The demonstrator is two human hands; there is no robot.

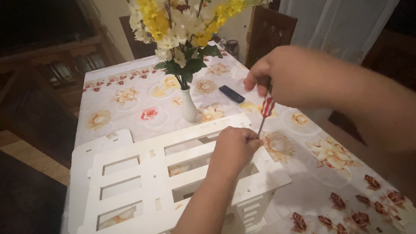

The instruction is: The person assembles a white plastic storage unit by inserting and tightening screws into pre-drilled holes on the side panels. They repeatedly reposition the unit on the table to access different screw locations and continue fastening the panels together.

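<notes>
A white slotted plastic panel assembly (140, 182) lies on the table in front of me. My left hand (234, 146) rests on its upper right part with the fingers curled, pinching near the screwdriver's tip. My right hand (282, 77) grips a screwdriver (266, 110) with a red-and-white striped handle, held almost upright. Its metal shaft points down to the panel right beside my left fingers. Whatever sits under the tip is hidden by my left hand.
The table wears a white cloth (316, 182) with flower prints. A white vase (188, 106) of yellow and white flowers stands just behind the panel. A dark remote control (231, 94) lies right of the vase. Dark wooden chairs (270, 33) stand around the table.
</notes>
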